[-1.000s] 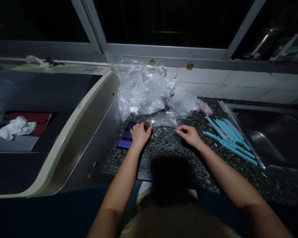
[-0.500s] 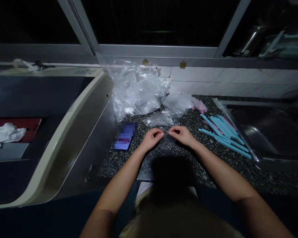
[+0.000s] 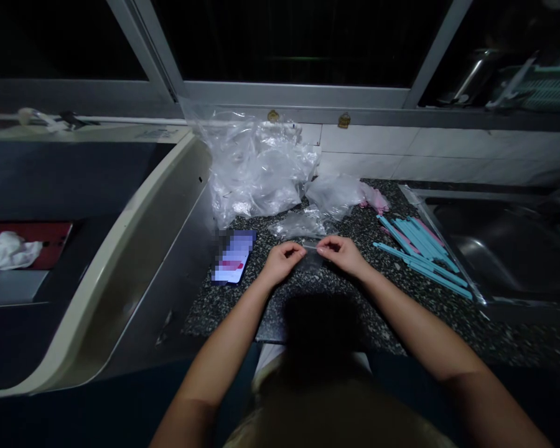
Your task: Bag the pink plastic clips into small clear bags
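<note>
Both forearms are bare, with no sleeves, and a pale garment covers the lap

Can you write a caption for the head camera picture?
Two hands, left hand and right hand, pinch a small clear bag over a speckled counter, beside blue sticks.

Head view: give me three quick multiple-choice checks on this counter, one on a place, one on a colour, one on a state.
1. Where does the phone lie?
A. left of the left hand
B. among the sticks
C. in the sink

2. What colour are most of the sticks?
A. yellow
B. light blue
C. black

3. How is the small clear bag held?
A. lying untouched
B. pinched in the right hand alone
C. pinched between both hands

Answers: 1 A, it rests on the speckled counter beside the left hand. 2 B, blue dominates, with a few pink. 3 C, both grips meet at its top edge.
</note>
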A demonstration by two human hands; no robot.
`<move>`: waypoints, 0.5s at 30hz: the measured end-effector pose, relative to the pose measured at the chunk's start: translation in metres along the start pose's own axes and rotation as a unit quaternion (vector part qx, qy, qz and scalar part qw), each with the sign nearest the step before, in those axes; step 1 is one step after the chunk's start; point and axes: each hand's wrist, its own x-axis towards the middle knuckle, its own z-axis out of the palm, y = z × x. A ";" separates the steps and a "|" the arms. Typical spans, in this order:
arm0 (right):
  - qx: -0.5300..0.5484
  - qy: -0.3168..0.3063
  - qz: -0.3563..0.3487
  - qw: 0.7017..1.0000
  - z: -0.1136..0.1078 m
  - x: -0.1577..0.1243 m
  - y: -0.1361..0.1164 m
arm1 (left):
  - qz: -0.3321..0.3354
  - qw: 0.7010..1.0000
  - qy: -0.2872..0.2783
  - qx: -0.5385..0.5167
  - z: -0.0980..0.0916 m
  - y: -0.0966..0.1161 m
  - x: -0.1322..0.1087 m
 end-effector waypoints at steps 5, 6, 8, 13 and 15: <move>-0.008 -0.009 -0.003 1.000 0.005 0.000 0.004 | -0.007 1.000 0.003 0.008 0.003 0.000 -0.001; -0.011 -0.013 -0.003 1.000 0.006 0.000 0.004 | -0.005 1.000 0.005 0.013 0.003 0.000 -0.001; -0.015 -0.019 -0.003 1.000 0.007 -0.001 0.004 | 0.007 1.000 0.007 0.021 0.003 0.001 -0.001; -0.009 -0.027 0.004 1.000 0.010 -0.002 0.001 | 0.044 0.998 0.015 0.043 0.002 0.001 -0.001; -0.004 -0.024 0.006 1.000 0.011 -0.002 0.001 | 0.050 0.998 0.023 0.044 0.003 0.000 0.000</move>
